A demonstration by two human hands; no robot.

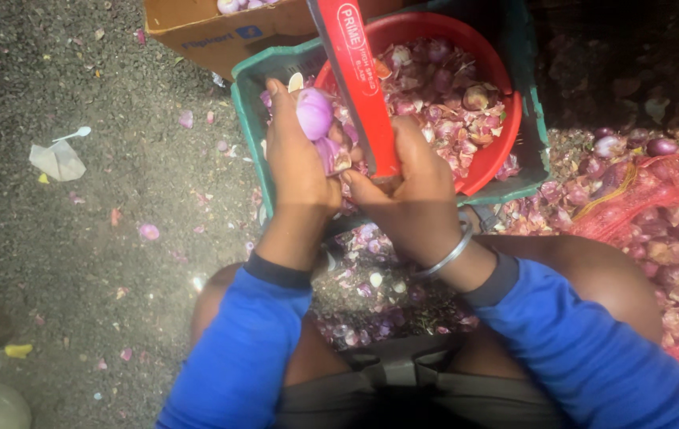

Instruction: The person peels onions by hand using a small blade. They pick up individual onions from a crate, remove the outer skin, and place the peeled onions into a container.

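Over the red bowl (506, 119) of onion skins, which sits inside a green crate (246, 103), the left hand (296, 163) grips a small purple onion (314, 113) with loose skin hanging below it. Just beside it, the right hand (411, 191) is clenched around a knife (359, 79) in a red sleeve, pointing up and away. Peeling looks to be midway; stripping the loose skin calls for a firm hold and a careful edge close to the fingers. More onions lie in a red mesh sack (665, 214) on the right

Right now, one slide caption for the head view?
Left hand holds a peeled purple onion; right hand grips a red-sheathed knife above the red bowl.
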